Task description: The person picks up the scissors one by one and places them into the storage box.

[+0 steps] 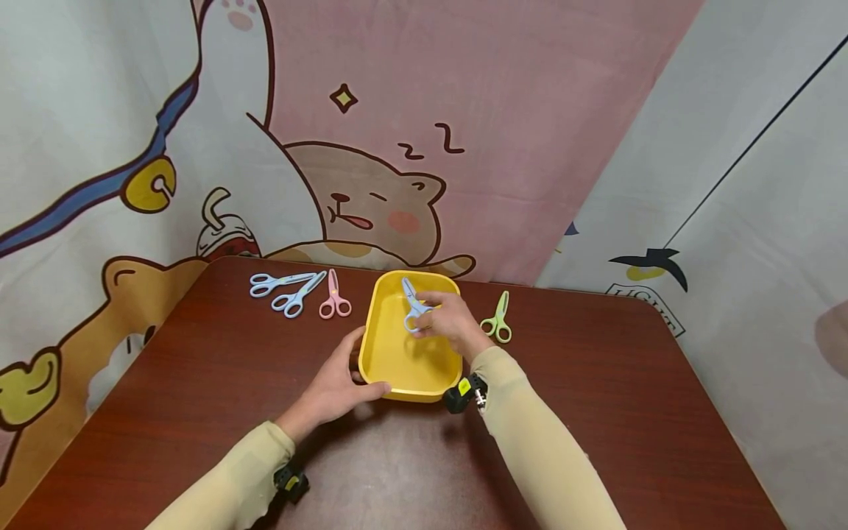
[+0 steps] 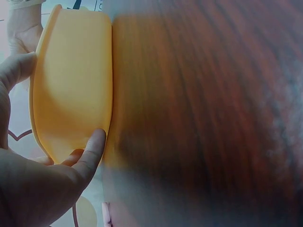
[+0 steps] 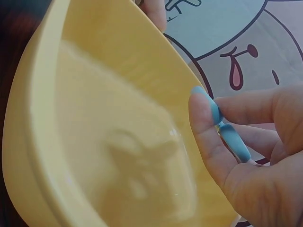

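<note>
Blue scissors [image 1: 412,298] in right hand [image 1: 452,320], backdrop [image 1: 430,143] reading "ZZ"

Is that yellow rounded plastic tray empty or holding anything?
Apparently empty: the tray has nothing on its visible floor. The right hand pinches pale-blue scissors above it.

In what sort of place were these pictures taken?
It seems an indoor craft corner, perhaps for children, but I cannot be sure: coloured scissors lie on a brown table, and cloth printed with a cartoon animal rises behind it.

brown tabletop [image 1: 616,397], pink-and-white backdrop [image 1: 530,110], printed sleeping cartoon animal [image 1: 377,184]
</note>
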### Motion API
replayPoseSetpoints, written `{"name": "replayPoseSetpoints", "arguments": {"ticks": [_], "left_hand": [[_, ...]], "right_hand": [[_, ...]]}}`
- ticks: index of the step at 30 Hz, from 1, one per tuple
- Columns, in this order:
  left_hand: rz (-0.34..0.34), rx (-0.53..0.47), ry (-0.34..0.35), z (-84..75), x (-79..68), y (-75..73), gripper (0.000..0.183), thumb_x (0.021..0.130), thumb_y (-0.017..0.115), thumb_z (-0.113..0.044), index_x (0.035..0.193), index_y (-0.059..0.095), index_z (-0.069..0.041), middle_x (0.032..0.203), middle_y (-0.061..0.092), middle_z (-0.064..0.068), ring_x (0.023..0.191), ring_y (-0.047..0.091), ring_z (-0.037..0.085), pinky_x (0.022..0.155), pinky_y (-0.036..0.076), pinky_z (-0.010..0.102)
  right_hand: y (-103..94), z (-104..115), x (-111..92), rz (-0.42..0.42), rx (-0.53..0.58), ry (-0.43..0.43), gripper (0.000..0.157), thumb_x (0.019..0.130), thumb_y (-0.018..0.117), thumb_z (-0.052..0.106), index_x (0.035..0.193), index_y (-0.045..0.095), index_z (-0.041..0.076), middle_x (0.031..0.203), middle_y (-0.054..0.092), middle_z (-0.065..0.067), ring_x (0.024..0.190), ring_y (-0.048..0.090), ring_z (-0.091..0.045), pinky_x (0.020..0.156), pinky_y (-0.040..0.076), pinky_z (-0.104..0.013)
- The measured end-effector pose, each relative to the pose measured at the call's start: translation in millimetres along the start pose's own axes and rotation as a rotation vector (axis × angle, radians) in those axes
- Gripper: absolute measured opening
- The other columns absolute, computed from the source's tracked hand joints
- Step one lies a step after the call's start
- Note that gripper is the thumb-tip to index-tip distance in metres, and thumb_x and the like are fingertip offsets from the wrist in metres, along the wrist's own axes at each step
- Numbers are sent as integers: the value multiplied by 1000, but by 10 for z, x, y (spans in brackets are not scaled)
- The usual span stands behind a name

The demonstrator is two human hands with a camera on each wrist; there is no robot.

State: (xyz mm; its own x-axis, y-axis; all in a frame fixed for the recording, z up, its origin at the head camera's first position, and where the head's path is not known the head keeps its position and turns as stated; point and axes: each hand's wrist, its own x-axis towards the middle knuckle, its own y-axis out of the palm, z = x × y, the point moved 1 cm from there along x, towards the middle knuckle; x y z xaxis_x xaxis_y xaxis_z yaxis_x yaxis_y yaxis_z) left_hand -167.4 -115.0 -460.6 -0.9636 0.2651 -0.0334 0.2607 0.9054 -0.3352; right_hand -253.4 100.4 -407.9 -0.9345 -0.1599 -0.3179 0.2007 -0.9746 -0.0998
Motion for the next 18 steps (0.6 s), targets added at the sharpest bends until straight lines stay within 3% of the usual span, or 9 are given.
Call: {"name": "replayPoseSetpoints", "arguments": {"ticks": [18], "left_hand": [[-2,2,14,6,-2,1,106,79,90,-18,160,25,-5,148,47,21,106,64,31,77,57,25]], "right_hand": [[113,-28,84,7,-1,45,58,91,67,-13,147,54,-1,123,55,-23,77,68,-23,71,62,-32]]}}
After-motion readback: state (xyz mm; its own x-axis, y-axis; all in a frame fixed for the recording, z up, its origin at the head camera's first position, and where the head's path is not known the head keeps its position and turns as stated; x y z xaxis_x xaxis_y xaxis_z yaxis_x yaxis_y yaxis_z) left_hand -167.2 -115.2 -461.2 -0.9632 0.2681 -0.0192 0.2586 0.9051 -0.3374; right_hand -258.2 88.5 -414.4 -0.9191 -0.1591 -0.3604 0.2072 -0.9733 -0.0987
